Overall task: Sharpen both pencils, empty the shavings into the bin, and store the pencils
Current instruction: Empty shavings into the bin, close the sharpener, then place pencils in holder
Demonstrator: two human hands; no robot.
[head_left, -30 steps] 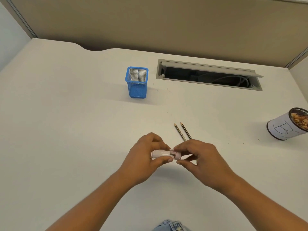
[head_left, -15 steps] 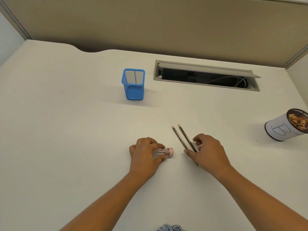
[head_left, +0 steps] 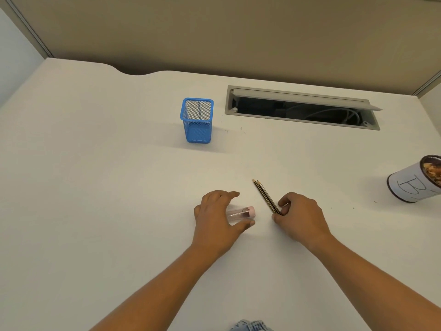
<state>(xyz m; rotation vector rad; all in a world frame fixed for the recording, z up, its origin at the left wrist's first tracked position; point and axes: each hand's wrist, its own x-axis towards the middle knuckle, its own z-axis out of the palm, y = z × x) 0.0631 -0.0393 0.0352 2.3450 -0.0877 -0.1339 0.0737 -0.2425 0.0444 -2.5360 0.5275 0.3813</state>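
Two dark pencils (head_left: 264, 194) lie side by side on the white desk (head_left: 95, 187), tips pointing away from me. My right hand (head_left: 301, 217) pinches their near ends between thumb and fingers. A clear sharpener with a pink cap (head_left: 241, 213) lies on the desk just left of them. My left hand (head_left: 216, 217) hovers over its clear end with fingers spread and thumb beside it, not gripping. The blue mesh pencil holder (head_left: 197, 120) stands farther back. At the right edge stands the white bin marked "B" (head_left: 414, 187), with shavings inside.
An open cable slot (head_left: 302, 108) with a raised grey flap is sunk into the desk behind the pencils. A beige partition wall closes off the back of the desk.
My left hand set the sharpener down on the desk and loosened its fingers. My right hand left the sharpener, moved right and took hold of both pencils' near ends.
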